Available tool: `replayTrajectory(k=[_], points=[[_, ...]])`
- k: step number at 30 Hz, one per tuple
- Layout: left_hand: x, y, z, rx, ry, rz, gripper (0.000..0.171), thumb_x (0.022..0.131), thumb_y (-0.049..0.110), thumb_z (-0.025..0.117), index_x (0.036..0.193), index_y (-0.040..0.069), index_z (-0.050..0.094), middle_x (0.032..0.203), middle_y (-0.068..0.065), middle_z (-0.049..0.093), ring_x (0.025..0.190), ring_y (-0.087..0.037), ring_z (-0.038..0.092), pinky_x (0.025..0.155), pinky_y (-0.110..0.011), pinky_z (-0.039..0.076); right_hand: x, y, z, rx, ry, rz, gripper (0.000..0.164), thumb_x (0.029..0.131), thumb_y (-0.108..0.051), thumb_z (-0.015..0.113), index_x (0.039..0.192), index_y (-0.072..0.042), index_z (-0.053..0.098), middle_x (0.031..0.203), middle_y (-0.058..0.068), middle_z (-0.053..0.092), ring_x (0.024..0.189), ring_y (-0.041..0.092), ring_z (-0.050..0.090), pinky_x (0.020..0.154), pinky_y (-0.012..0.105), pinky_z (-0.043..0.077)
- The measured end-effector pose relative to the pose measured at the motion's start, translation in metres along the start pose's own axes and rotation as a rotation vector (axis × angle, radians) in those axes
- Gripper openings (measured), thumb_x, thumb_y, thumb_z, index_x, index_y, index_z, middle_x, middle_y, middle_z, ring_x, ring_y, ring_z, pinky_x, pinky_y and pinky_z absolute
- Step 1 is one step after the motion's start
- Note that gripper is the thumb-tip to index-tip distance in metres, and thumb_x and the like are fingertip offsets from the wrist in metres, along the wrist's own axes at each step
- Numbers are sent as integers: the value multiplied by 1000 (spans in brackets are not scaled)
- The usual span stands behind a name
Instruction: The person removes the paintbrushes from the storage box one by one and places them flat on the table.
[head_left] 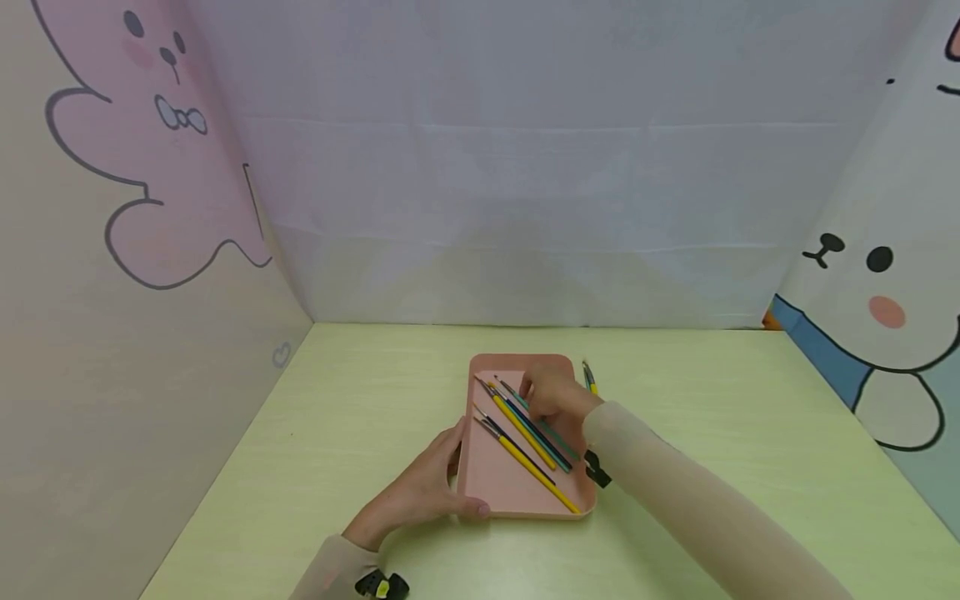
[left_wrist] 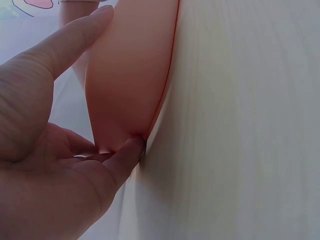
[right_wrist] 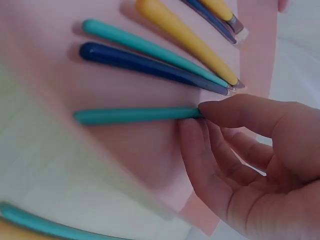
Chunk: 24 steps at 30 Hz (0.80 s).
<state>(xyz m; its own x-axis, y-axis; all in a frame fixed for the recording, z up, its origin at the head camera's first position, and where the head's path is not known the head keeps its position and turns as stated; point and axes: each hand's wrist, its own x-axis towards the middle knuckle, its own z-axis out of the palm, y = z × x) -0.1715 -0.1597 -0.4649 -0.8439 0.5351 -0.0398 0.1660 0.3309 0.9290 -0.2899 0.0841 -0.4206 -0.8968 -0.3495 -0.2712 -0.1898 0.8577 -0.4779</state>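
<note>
I see the left hand (head_left: pixel 422 483) gripping the tray (head_left: pixel 495 486), likely to steady it, while the right hand (head_left: pixel 553 393) pinches a teal brush (right_wrist: pixel 132 115) near its thin end, probably for control.

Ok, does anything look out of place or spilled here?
Mildly: a teal brush and a yellow brush lie on the table, right of the tray, while the other brushes are inside it. No spill or damage shows.

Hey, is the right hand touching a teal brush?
Touching: the right wrist view shows the right hand pinching one teal brush, its handle sticking out.
</note>
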Motion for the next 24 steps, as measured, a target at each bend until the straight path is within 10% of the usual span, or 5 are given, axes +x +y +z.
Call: replayTrajectory(k=[24], points=[[-1,2,0,-8,0,8,131,77,23,98,171,32,8,155,-13,39,126,-25,58,105,-35,54,-37,39,-54,690,-16,-92,50,97,0,69,145,4,55,125,23,59,96,26,72,93,47,62]])
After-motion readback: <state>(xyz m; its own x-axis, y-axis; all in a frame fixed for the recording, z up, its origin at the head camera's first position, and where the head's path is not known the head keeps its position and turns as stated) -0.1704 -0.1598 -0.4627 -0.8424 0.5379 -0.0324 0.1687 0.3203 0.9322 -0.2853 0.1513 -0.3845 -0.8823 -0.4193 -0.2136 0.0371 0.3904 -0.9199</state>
